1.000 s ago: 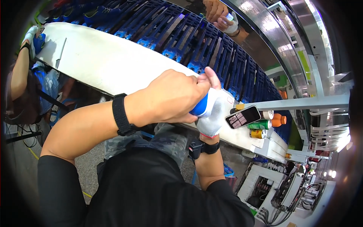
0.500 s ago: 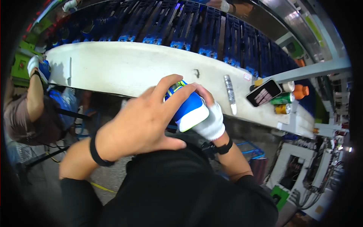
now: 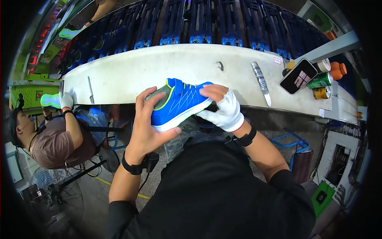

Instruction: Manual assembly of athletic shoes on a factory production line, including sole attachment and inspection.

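Note:
A blue sneaker (image 3: 184, 102) with a white sole and yellow-green trim is held sideways in front of me, over the near edge of the white table. Its toe points right. Something grey-green fills the ankle opening. My bare left hand (image 3: 146, 121) grips the heel end, with fingers over the opening and the thumb along the sole. At the toe is my right hand (image 3: 226, 110) in a white glove with bare fingertips. Its fingers lie over the toe and its thumb is beneath the sole.
On the white table (image 3: 131, 75) lie a knife (image 3: 260, 81) with a wrapped handle, a phone (image 3: 298, 76), a green can (image 3: 320, 81), a yellow can (image 3: 321, 93) and an orange bottle (image 3: 338, 71). Blue conveyor slats (image 3: 201, 24) run behind. A co-worker (image 3: 55, 139) sits at left.
The sneaker has turned from end-on to side-on, toe to the right. My left hand has moved left to the heel, and my right hand shows at the toe. The view has shifted.

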The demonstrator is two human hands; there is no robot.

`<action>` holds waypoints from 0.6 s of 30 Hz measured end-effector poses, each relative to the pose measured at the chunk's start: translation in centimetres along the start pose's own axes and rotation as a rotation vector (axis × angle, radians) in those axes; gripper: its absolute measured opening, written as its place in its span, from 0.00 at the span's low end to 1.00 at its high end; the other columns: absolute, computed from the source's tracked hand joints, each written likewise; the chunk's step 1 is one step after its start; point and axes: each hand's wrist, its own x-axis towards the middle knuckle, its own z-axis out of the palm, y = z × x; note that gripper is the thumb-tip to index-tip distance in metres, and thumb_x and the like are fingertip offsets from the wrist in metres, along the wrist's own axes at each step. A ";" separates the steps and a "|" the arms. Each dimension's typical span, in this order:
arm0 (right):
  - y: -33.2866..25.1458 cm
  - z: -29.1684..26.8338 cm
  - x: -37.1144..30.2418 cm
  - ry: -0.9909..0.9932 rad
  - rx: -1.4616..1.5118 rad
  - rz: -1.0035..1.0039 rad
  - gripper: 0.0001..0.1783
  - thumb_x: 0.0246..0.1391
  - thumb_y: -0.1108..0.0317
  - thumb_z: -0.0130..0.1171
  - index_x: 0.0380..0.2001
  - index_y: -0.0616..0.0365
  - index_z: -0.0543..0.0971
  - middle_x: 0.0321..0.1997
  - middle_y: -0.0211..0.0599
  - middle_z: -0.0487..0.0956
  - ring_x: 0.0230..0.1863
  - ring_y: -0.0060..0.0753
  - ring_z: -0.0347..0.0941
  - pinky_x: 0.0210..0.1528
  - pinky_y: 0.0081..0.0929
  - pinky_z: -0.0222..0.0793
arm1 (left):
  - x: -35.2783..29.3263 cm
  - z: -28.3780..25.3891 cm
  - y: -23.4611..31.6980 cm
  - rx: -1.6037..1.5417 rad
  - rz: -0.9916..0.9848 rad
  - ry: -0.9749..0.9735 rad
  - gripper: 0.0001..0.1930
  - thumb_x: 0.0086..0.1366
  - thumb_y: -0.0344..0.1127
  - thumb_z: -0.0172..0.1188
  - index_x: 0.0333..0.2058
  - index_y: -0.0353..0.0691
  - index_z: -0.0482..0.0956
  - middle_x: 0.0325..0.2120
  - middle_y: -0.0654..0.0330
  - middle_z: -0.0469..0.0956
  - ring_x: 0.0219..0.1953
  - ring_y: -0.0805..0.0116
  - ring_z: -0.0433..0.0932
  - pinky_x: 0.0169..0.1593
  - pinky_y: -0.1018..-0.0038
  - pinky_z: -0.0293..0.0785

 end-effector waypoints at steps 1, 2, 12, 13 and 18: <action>0.0 0.2 -0.2 0.011 -0.006 -0.058 0.34 0.49 0.62 0.83 0.60 0.54 0.81 0.57 0.42 0.86 0.60 0.50 0.84 0.63 0.47 0.78 | 0.1 0.1 -0.3 0.001 -0.004 -0.003 0.48 0.47 0.46 0.81 0.68 0.40 0.74 0.70 0.44 0.66 0.71 0.46 0.70 0.70 0.55 0.72; 0.1 0.4 -0.2 0.011 -0.003 -0.054 0.34 0.49 0.62 0.83 0.60 0.54 0.81 0.57 0.42 0.86 0.60 0.50 0.84 0.63 0.47 0.78 | 0.2 0.3 -0.7 0.004 -0.007 0.025 0.47 0.46 0.43 0.82 0.67 0.41 0.75 0.70 0.44 0.65 0.69 0.45 0.73 0.68 0.55 0.75; -1.3 0.4 1.5 0.055 -0.169 -0.151 0.24 0.47 0.66 0.81 0.47 0.45 0.82 0.48 0.28 0.85 0.51 0.40 0.82 0.60 0.46 0.75 | 0.3 0.8 -1.1 -0.040 -0.092 0.091 0.41 0.47 0.42 0.81 0.64 0.41 0.82 0.68 0.44 0.69 0.62 0.47 0.80 0.62 0.57 0.80; -1.3 0.3 1.9 0.017 -0.132 -0.131 0.23 0.45 0.68 0.81 0.43 0.44 0.80 0.45 0.27 0.84 0.48 0.40 0.81 0.56 0.45 0.74 | 0.3 0.8 -0.9 -0.019 -0.088 0.095 0.41 0.47 0.42 0.81 0.63 0.41 0.83 0.68 0.43 0.70 0.62 0.47 0.80 0.62 0.57 0.81; -0.2 0.2 2.9 -0.112 0.049 -0.125 0.22 0.41 0.71 0.79 0.35 0.43 0.75 0.40 0.27 0.81 0.44 0.42 0.78 0.47 0.43 0.70 | 0.7 0.5 -2.1 -0.034 -0.054 0.086 0.41 0.46 0.42 0.81 0.63 0.43 0.85 0.68 0.43 0.70 0.64 0.47 0.80 0.62 0.57 0.81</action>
